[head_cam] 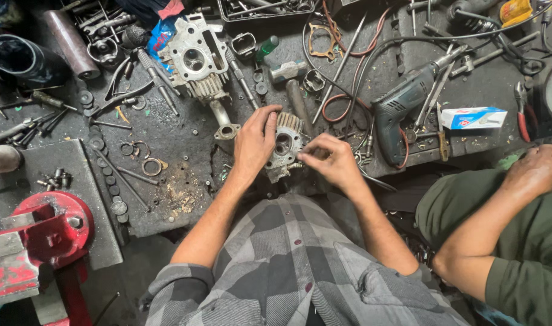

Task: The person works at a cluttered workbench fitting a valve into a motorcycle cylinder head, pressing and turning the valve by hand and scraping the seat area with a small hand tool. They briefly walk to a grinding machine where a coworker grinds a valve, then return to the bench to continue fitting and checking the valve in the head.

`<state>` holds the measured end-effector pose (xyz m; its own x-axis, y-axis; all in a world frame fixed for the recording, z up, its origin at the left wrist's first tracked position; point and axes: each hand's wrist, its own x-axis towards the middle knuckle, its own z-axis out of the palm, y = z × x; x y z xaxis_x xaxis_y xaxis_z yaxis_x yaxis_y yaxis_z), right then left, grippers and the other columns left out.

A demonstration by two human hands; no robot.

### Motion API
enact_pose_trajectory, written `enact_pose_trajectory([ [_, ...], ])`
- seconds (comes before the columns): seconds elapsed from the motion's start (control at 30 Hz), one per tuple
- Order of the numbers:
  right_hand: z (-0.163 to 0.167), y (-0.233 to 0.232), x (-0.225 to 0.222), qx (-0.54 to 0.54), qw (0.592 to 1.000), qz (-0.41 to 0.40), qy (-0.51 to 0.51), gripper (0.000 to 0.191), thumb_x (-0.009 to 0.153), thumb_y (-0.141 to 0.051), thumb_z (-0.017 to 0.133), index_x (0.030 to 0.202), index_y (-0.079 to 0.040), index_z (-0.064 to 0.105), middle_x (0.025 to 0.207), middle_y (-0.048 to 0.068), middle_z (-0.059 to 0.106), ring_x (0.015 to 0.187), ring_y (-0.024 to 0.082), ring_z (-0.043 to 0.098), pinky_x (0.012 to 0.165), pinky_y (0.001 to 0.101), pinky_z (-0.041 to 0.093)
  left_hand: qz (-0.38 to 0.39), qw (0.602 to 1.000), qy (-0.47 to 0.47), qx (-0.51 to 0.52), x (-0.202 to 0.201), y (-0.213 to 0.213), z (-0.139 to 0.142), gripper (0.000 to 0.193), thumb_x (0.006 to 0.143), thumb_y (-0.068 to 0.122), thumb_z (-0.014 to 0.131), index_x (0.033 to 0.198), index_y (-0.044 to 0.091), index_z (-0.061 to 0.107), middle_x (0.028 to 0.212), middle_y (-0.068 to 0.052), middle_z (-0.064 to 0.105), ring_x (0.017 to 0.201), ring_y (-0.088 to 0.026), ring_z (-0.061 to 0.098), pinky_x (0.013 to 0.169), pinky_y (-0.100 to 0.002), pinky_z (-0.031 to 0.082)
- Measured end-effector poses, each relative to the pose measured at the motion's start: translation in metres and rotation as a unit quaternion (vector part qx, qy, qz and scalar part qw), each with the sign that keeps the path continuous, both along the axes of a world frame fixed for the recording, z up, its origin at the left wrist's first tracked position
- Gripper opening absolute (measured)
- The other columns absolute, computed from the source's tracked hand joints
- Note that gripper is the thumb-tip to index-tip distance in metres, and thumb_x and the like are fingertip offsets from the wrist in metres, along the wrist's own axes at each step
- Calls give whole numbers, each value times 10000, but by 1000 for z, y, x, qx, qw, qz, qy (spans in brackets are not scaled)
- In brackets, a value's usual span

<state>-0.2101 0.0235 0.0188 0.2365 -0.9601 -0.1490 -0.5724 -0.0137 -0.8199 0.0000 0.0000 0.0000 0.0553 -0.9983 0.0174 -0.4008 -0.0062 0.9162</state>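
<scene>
Firmly, the left hand [255, 142] grips a finned engine part [283, 145] to steady it, while the right hand [327, 158], just beside, pinches its small side fitting.

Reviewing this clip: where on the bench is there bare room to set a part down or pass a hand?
Barest patch: bench top between the large cylinder head, the loose rings and the left hand. A smaller patch lies between the drill and the small box. Crowded along the top edge, the far left, and around the cables.
</scene>
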Motion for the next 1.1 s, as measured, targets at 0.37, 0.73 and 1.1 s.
enact_pose_trajectory([
  [0.37, -10, 1, -1, -6, 1000, -2, -21, 165, 819, -131, 860, 933, -43, 779, 860, 19, 680, 695, 72, 572, 597, 248, 468, 4, 1000, -1, -25, 1, 1, 0, 241, 1077, 243, 523, 1219, 135, 686, 1176, -103, 728, 1076, -346, 711, 861, -416, 565],
  [0.73, -12, 18, 8, -43, 998, -38, -2, 163, 827, -140, 861, 928, -43, 776, 846, 17, 650, 663, 71, 584, 582, 246, 473, 6, 1000, 4, -23, 1, 4, 0, 243, 1076, 245, 526, 1222, 135, 686, 1165, -102, 730, 1071, -342, 714, 862, -416, 565],
  [1.1, -5, 10, 2, -27, 998, -32, 39, 205, 816, -133, 869, 951, -16, 770, 851, 36, 671, 667, 103, 621, 603, 254, 503, 0, 1000, -1, -19, 1, 4, 0, 254, 1071, 252, 518, 1224, 136, 684, 1168, -101, 729, 1061, -337, 716, 855, -419, 567],
])
